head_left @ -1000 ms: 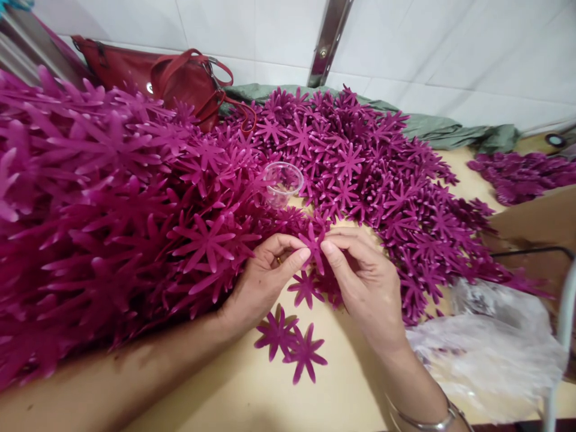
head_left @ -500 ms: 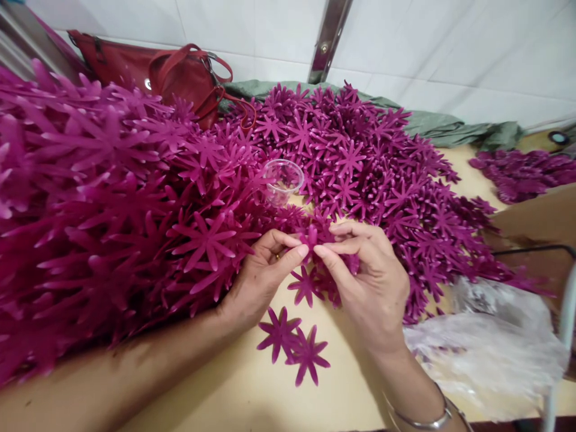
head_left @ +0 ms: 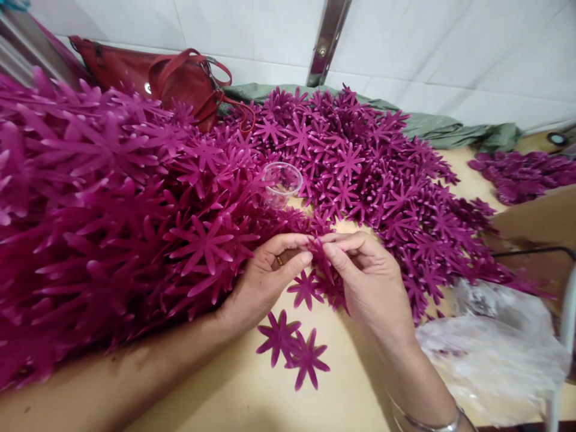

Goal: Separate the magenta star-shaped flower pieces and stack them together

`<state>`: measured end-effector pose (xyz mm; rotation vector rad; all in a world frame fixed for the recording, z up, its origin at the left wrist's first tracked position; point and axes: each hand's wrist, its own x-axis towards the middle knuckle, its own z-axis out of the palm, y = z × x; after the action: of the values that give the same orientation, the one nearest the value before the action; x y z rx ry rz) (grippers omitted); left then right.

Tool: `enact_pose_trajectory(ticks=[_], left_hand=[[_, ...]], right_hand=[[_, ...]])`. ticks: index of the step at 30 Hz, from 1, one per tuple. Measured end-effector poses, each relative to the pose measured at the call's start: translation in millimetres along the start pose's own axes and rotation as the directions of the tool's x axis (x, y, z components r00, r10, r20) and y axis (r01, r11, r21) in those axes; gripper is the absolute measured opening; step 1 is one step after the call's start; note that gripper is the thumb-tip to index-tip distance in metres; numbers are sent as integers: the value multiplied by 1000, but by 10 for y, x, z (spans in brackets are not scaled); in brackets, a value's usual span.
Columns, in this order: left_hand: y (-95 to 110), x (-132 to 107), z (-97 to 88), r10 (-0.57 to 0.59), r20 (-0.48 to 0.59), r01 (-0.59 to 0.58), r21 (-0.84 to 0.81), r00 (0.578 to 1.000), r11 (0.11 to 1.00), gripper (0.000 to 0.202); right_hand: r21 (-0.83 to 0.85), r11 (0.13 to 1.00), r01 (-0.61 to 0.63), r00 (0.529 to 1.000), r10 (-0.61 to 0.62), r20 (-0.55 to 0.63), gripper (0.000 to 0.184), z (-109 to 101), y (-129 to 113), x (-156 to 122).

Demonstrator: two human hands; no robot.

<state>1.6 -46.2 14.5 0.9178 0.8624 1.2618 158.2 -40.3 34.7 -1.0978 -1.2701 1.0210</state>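
Observation:
My left hand [head_left: 270,273] and my right hand [head_left: 369,276] meet near the middle of the view, thumbs and forefingers pinched close together. Between their fingertips is a purple artificial flower piece [head_left: 321,259], partly hidden by the fingers. Just below them a flat star-shaped flower piece [head_left: 306,290] lies on the table [head_left: 252,390]. Nearer to me, two more flower pieces [head_left: 308,359] overlap each other. A large heap of joined purple flower pieces [head_left: 112,228] reaches up to my left forearm.
A clear plastic cup [head_left: 282,180] stands between the left heap and another purple heap [head_left: 351,156] behind my hands. At the back left lies a red handbag [head_left: 180,84]. A crumpled clear plastic bag [head_left: 490,354] is on the right, beside a cardboard box [head_left: 535,222].
My right fingers have closed in toward the left fingertips, and the right hand's spread fingers have curled. The held flower piece has turned and shows less. The loose pieces have stayed put.

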Motion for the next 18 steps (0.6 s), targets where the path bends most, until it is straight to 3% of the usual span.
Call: enact_pose_trajectory(ticks=[3, 7, 9, 12, 18], left_hand=[[3, -1, 5, 14, -23, -13, 39, 1000, 999, 5], [9, -12, 18, -10, -75, 4, -80, 997, 997, 12], [13, -14, 24, -42, -71, 33, -122, 997, 992, 15], [12, -9, 29, -60, -61, 53, -113, 996, 992, 16], [-32, -2, 15, -40, -103, 27, -125, 994, 992, 13]], right_hand=[[-1, 1000, 10, 1000, -10, -22, 14, -19, 22, 26], [194, 981, 17, 964, 35, -262, 25, -100, 51, 97], [249, 968, 26, 943, 59, -326, 30, -136, 50, 128], [303, 953, -26, 944, 123, -305, 32, -148, 32, 147], [377, 897, -233, 942, 304, -140, 43, -92, -1, 134]])
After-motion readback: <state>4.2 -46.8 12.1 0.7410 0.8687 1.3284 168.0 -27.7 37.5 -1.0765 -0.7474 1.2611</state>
